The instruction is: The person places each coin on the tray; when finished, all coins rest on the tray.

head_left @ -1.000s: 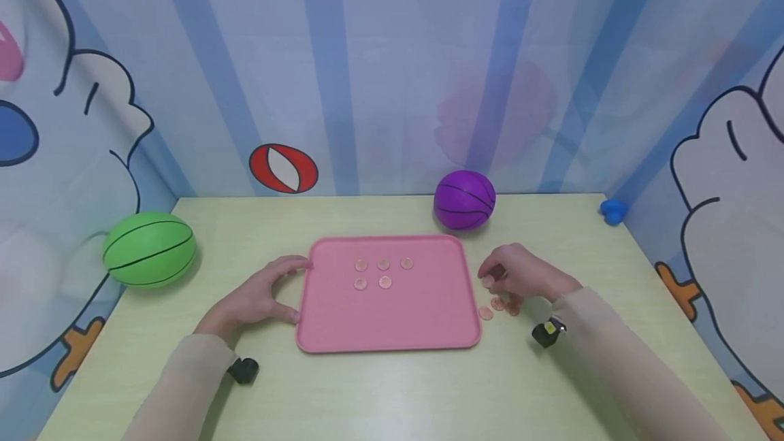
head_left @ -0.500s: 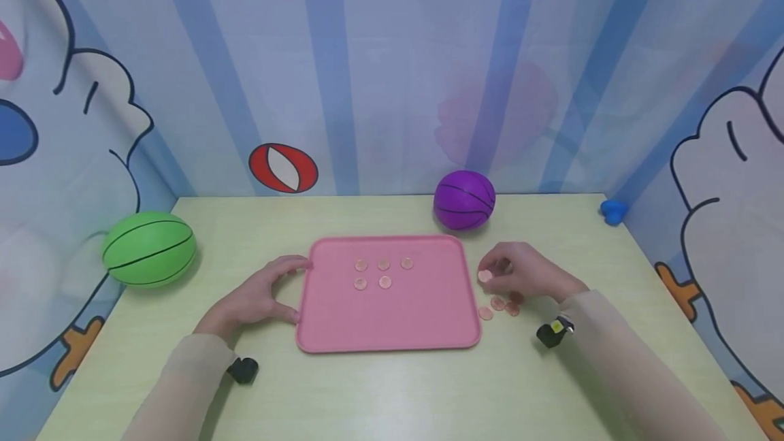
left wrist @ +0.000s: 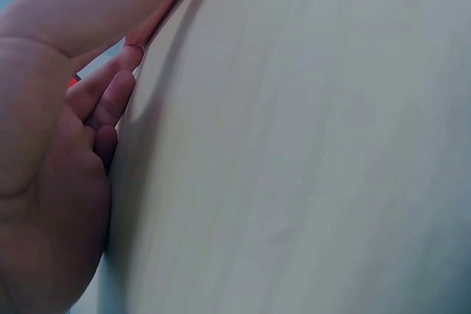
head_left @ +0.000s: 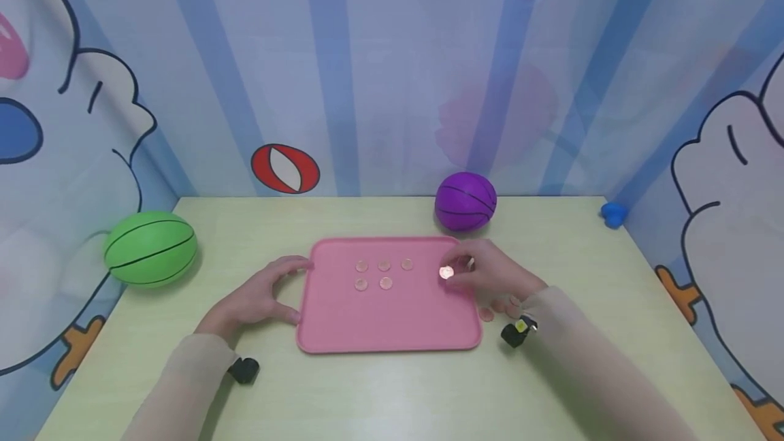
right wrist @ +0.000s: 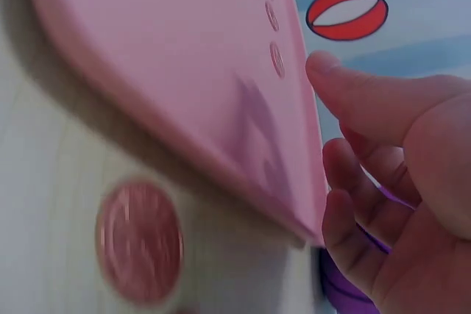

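A pink tray [head_left: 392,325] lies flat on the table, with several copper-coloured coins [head_left: 384,266] set out in two rows in its far half. My right hand [head_left: 496,272] pinches another coin [head_left: 446,272] above the tray's right side, its face catching the light. In the right wrist view the thumb [right wrist: 327,71] hides that coin. At the tray's left edge rests my left hand [head_left: 260,292], thumb and fingers spread apart, the tips touching the rim. Several loose coins [head_left: 486,314] lie on the table just right of the tray, partly under my right wrist.
A purple ball [head_left: 465,201] sits behind the tray's far right corner. To the left is a green ball [head_left: 150,249], and a small blue object [head_left: 613,214] lies at the far right corner of the table [head_left: 380,400]. A printed curtain [head_left: 392,87] rises behind.
My right hand has lifted a coin from beside the tray and carried it left, over the tray's right rim. The left hand stays at the left edge, and the coins on the tray lie unchanged.
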The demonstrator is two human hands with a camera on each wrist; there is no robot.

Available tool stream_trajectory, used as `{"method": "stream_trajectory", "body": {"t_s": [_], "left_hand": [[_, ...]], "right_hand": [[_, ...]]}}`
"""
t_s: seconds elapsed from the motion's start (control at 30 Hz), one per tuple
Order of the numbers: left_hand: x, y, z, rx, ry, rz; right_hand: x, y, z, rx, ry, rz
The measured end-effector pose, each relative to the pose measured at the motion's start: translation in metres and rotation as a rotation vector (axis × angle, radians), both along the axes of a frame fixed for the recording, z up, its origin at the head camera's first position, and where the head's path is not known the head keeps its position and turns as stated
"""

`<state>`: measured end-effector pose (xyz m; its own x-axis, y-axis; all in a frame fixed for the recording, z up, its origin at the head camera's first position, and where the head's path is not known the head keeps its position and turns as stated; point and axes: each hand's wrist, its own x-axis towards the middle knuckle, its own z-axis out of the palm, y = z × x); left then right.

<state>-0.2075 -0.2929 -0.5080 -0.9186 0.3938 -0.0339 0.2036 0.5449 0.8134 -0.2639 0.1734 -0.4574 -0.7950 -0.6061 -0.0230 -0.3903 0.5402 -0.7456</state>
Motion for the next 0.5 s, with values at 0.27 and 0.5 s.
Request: {"method": "stream_trajectory", "body": {"t_s": [0.27,0.5], "left_hand": [[0.0,0.001,0.0,-0.008,-0.009,0.007],[0.0,0.001,0.0,-0.008,-0.009,0.005]], "right_hand": [[-0.001,-0.034,-0.001,0.031,0.096,0.071],[-0.004,-0.052,-0.008,0.062,0.162,0.095]]}}
